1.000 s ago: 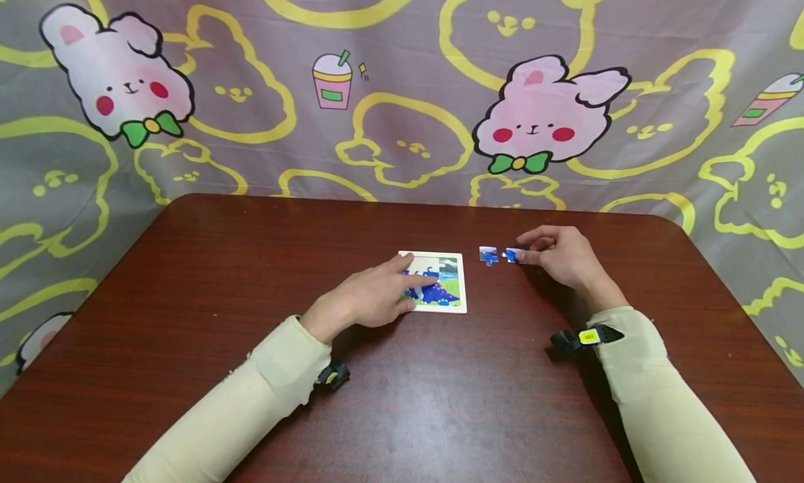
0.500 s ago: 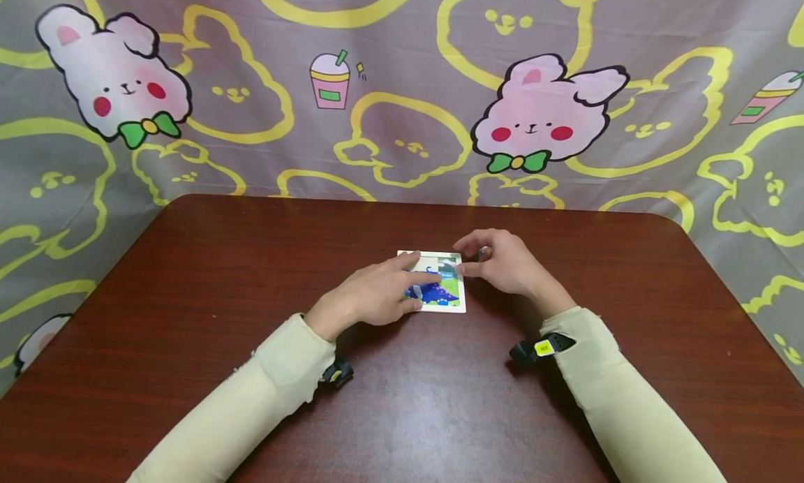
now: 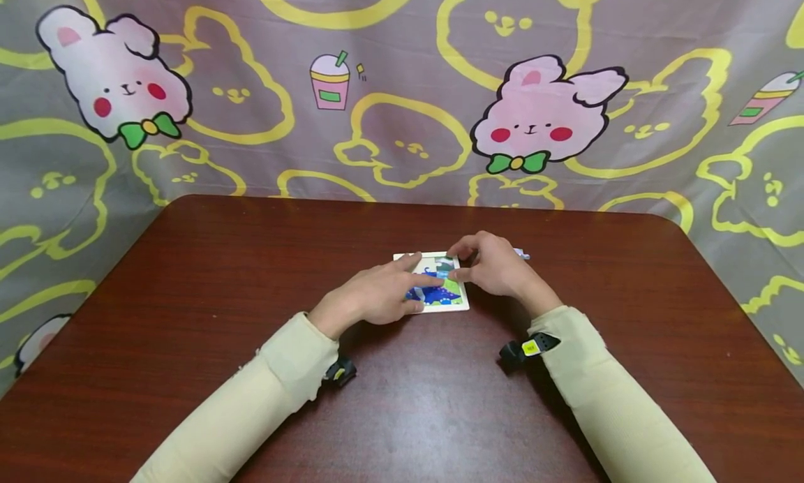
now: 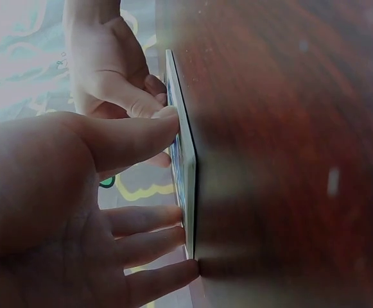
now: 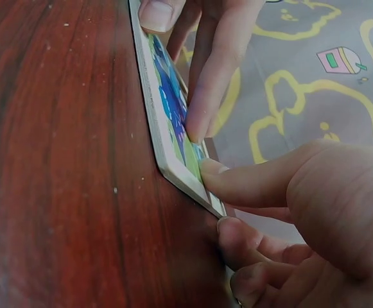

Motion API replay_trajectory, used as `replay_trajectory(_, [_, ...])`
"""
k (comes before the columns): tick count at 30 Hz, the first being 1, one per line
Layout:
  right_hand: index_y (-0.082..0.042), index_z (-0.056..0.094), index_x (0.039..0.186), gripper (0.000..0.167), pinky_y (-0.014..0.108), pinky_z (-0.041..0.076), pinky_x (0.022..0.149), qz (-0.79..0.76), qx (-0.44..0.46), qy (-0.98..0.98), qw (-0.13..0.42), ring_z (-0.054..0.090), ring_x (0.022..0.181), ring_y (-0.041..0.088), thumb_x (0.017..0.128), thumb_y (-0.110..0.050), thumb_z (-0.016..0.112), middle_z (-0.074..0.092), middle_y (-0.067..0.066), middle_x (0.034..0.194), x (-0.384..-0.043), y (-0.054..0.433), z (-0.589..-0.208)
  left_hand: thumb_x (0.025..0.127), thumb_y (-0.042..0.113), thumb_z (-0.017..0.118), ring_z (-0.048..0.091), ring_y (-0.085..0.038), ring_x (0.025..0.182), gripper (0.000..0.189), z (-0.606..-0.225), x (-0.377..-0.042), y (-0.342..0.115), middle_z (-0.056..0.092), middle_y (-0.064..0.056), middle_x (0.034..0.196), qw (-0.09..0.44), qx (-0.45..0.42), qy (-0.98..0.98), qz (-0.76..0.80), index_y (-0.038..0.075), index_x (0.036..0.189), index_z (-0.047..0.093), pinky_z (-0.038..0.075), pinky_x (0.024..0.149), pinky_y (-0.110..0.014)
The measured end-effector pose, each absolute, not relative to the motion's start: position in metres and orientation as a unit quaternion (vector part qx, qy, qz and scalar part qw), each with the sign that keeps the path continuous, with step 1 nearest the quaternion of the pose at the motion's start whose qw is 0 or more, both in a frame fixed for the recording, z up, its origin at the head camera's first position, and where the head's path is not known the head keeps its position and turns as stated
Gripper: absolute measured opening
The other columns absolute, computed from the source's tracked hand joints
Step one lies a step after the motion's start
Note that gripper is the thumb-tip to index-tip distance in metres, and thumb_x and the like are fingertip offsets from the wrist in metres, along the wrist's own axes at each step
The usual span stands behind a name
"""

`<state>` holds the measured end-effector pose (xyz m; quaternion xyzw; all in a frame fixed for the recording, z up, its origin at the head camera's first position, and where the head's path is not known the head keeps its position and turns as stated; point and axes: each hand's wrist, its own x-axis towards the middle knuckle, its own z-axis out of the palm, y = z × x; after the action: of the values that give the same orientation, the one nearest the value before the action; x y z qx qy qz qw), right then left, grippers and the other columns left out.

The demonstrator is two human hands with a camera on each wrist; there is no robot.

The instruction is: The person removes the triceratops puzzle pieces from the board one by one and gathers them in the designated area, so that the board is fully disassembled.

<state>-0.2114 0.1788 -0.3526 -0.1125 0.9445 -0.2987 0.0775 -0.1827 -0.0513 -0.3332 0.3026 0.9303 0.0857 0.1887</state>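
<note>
In the head view, a small framed jigsaw puzzle [image 3: 453, 296] with a blue dinosaur picture lies on the table. Part of its upper left shows bare pale backing. My left hand [image 3: 383, 291] rests across its left side, fingers spread and fairly straight, the index reaching over the picture. My right hand [image 3: 496, 263] holds the far right corner; in the right wrist view its thumb [image 5: 250, 179] presses on the top while curled fingers sit at the outer edge. A loose puzzle piece [image 3: 521, 253] shows just past the right hand, which hides the area beside it.
The brown wooden table [image 3: 251, 259] carries the puzzle near its middle. A patterned cloth [image 3: 402, 71] with rabbit faces hangs behind the far edge. Black straps are on both wrists, including the right strap [image 3: 530, 347].
The right hand has left the loose pieces and moved left onto the puzzle's corner. The puzzle has turned slightly. My left hand has stayed almost in place.
</note>
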Motion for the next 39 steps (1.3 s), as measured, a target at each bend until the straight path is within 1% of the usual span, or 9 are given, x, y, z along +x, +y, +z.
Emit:
replay_trajectory(4, [-0.011, 0.076, 0.124, 0.034, 0.039, 0.054, 0.083, -0.301, -0.114, 0.944, 0.079, 0.062, 0.102, 0.030, 0.093, -0.020, 0.083, 0.066, 0.016, 0.121, -0.2134, 0.1781, -0.3527, 0.107, 0.038, 0.063, 0.021, -0.033, 0.166, 0.058, -0.3335, -0.1827, -0.0520, 0.017, -0.012, 0.180, 0.188, 0.303, 0.930, 0.087, 0.044, 0.161, 0.044, 0.041, 0.121, -0.062])
replay_trajectory(14, [-0.011, 0.074, 0.125, 0.034, 0.041, 0.056, 0.087, -0.303, -0.104, 0.943, 0.092, 0.064, 0.104, 0.031, 0.093, -0.020, 0.082, 0.067, 0.016, 0.125, -0.2154, 0.1780, -0.3519, 0.107, 0.037, 0.063, 0.021, -0.033, 0.166, 0.058, -0.3338, -0.1834, -0.0520, 0.016, -0.011, 0.180, 0.190, 0.303, 0.929, 0.090, 0.044, 0.161, 0.043, 0.042, 0.120, -0.062])
replay_trajectory(19, [-0.010, 0.074, 0.124, 0.034, 0.040, 0.055, 0.087, -0.307, -0.110, 0.940, 0.098, 0.064, 0.102, 0.030, 0.092, -0.019, 0.083, 0.069, 0.016, 0.121, -0.2183, 0.1784, -0.3516, 0.107, 0.036, 0.063, 0.023, -0.034, 0.165, 0.058, -0.3339, -0.1829, -0.0518, 0.016, -0.011, 0.180, 0.189, 0.303, 0.929, 0.092, 0.044, 0.161, 0.044, 0.043, 0.119, -0.062])
replay_trajectory(24, [-0.011, 0.076, 0.121, 0.032, 0.039, 0.054, 0.085, -0.307, -0.119, 0.939, 0.096, 0.064, 0.097, 0.028, 0.091, -0.018, 0.085, 0.070, 0.015, 0.117, -0.2207, 0.1793, -0.3509, 0.107, 0.035, 0.063, 0.021, -0.033, 0.166, 0.057, -0.3335, -0.1828, -0.0513, 0.017, -0.013, 0.179, 0.187, 0.306, 0.929, 0.092, 0.043, 0.161, 0.045, 0.042, 0.121, -0.059])
replay_trajectory(33, [-0.011, 0.075, 0.124, 0.032, 0.038, 0.055, 0.084, -0.309, -0.115, 0.939, 0.099, 0.064, 0.099, 0.029, 0.093, -0.018, 0.082, 0.068, 0.016, 0.120, -0.2180, 0.1788, -0.3530, 0.108, 0.036, 0.062, 0.019, -0.032, 0.166, 0.057, -0.3342, -0.1822, -0.0511, 0.014, -0.012, 0.180, 0.194, 0.300, 0.929, 0.095, 0.043, 0.161, 0.043, 0.040, 0.122, -0.060])
replay_trajectory(39, [-0.010, 0.074, 0.124, 0.031, 0.038, 0.055, 0.084, -0.307, -0.125, 0.939, 0.093, 0.065, 0.099, 0.029, 0.095, -0.017, 0.081, 0.067, 0.016, 0.119, -0.2159, 0.1779, -0.3540, 0.108, 0.035, 0.063, 0.019, -0.033, 0.166, 0.057, -0.3342, -0.1816, -0.0510, 0.014, -0.012, 0.180, 0.197, 0.296, 0.930, 0.097, 0.044, 0.161, 0.044, 0.040, 0.122, -0.061])
